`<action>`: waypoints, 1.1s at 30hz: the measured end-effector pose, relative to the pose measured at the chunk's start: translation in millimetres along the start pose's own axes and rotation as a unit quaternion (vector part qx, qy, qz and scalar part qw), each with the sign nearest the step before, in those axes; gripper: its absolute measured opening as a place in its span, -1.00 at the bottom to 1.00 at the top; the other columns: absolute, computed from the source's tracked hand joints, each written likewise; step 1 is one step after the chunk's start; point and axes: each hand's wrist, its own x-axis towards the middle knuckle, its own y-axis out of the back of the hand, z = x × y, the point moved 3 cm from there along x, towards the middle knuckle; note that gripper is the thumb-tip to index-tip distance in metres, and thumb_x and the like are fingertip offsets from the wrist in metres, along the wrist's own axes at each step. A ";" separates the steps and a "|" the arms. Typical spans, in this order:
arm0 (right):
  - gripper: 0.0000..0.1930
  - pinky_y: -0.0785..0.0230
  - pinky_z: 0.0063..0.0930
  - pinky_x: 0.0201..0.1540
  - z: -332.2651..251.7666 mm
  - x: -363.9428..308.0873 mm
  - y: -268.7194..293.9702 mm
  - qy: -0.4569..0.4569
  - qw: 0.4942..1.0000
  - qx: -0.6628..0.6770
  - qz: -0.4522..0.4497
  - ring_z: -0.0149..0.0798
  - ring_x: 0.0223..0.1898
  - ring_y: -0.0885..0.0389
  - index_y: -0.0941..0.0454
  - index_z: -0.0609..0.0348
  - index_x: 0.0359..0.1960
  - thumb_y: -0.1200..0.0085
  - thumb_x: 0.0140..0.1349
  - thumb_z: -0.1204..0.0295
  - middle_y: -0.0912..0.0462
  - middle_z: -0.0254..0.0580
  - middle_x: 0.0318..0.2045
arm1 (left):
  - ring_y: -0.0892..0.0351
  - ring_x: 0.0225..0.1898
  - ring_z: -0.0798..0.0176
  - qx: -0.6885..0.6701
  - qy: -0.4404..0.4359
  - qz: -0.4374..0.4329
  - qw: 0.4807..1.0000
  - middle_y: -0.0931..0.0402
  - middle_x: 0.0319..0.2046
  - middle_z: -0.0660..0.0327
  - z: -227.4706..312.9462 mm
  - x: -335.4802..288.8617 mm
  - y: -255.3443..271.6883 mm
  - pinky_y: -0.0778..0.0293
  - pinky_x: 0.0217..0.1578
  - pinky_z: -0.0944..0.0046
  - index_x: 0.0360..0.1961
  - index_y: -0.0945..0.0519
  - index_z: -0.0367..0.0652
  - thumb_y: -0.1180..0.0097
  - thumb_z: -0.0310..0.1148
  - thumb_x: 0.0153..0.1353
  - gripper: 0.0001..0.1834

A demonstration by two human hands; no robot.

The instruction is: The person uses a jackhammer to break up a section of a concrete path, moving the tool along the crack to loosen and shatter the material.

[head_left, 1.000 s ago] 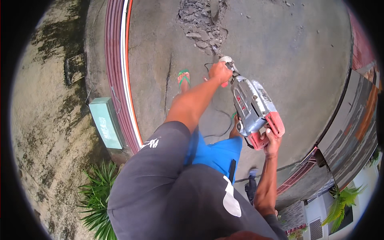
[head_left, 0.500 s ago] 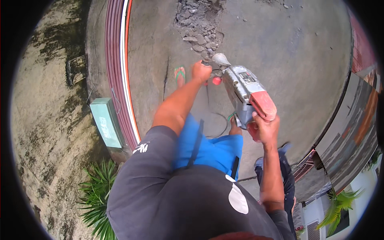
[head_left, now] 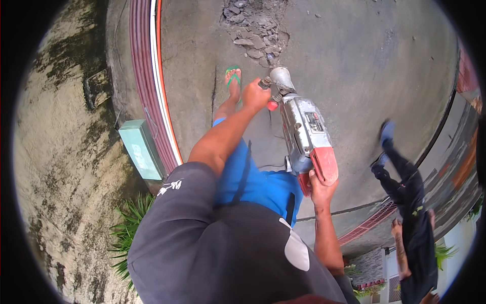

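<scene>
1. Broadly, a grey concrete floor [head_left: 354, 55] fills the view, edged on the left by a curved red and white rail [head_left: 147, 76], with a rough stained wall [head_left: 61, 192] beyond it.
2. A patch of broken concrete rubble [head_left: 253, 25] lies at the top; compared with a second ago it sits nearer the tool's tip, so the person has stepped toward it.
3. Another person in dark clothes [head_left: 410, 202] now walks through on the right, where only a foot showed before.
4. The demolition hammer [head_left: 306, 134], grey with a red rear, hangs in front of the blue shorts [head_left: 253, 177], nose pointing at the rubble. It has swung from slanting across the body to nearly in line with the broken patch.
5. The right hand [head_left: 321, 190] is wrapped around the red rear grip.
6. The left hand [head_left: 254, 95] is closed on the side handle by the nose.
7. A foot in a green sandal [head_left: 233, 80] stands just beside the rubble.
</scene>
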 end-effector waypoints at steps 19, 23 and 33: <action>-0.57 -0.52 -0.38 -0.01 87.0 36.4 -32.5 0.022 0.997 0.080 -0.005 -0.32 -0.13 -0.68 -0.61 0.27 0.06 -0.33 0.18 0.32 -0.74 -0.13 -0.17 | -0.65 -0.06 -0.15 0.041 -0.006 -0.032 0.999 -0.68 -0.19 -0.11 -59.1 24.0 -11.8 -0.52 0.08 0.03 -0.13 -0.69 -0.31 -0.38 -0.28 0.05 -0.60; -0.57 -0.52 -0.42 -0.06 96.7 47.0 -18.6 0.026 0.997 0.064 -0.031 -0.34 -0.18 -0.68 -0.61 0.29 0.06 -0.32 0.23 0.30 -0.74 -0.11 -0.21 | -0.68 -0.07 -0.16 0.252 -0.237 0.164 0.924 -0.69 -0.23 -0.15 -26.7 11.0 -22.1 -0.55 0.02 0.02 -0.18 -0.69 -0.32 -0.32 -0.36 0.06 -0.69; -0.80 -0.40 -0.58 -0.51 122.9 79.3 -36.4 -0.055 0.989 0.136 0.021 -0.50 -0.56 -0.55 -0.60 0.23 -0.18 -0.31 0.22 0.47 -0.62 -0.35 -0.49 | -0.67 -0.26 -0.37 0.106 -0.040 -0.014 0.993 -0.66 -0.38 -0.23 -26.1 66.7 -34.0 -0.59 -0.19 -0.21 -0.28 -0.65 -0.21 -0.27 -0.07 0.04 -0.60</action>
